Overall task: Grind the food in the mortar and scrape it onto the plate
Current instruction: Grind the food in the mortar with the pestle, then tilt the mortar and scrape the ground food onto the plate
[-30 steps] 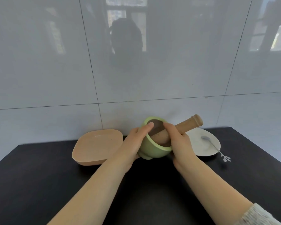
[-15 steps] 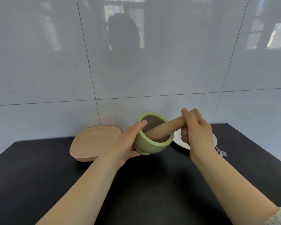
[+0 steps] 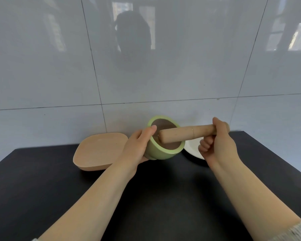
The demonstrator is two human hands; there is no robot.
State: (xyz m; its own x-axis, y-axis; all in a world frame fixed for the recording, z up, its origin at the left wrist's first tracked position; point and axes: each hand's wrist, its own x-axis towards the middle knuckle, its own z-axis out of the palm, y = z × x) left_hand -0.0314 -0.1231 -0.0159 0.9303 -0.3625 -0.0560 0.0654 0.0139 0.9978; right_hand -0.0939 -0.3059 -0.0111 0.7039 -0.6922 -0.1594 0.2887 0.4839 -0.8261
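Lifted nearly level now, the pestle point(image 3: 184, 134) stays gripped by the right hand point(image 3: 217, 145), hiding much of the white plate point(image 3: 192, 147); the left hand point(image 3: 137, 146) clasps the tilted mortar point(image 3: 163, 151), contents unclear.

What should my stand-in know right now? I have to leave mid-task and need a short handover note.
Left hand grips the green mortar, thumb on its rim, tilting it toward the camera on the black table.
Right hand grips the handle end of the wooden pestle; its thick end sits in the mortar's mouth.
Peach square plate lies left of the mortar, white dish right, partly hidden.
Done: hands in place; how far the brownish contents are ground cannot be told.
Left: grind, then scrape onto the plate; none visibly there yet.
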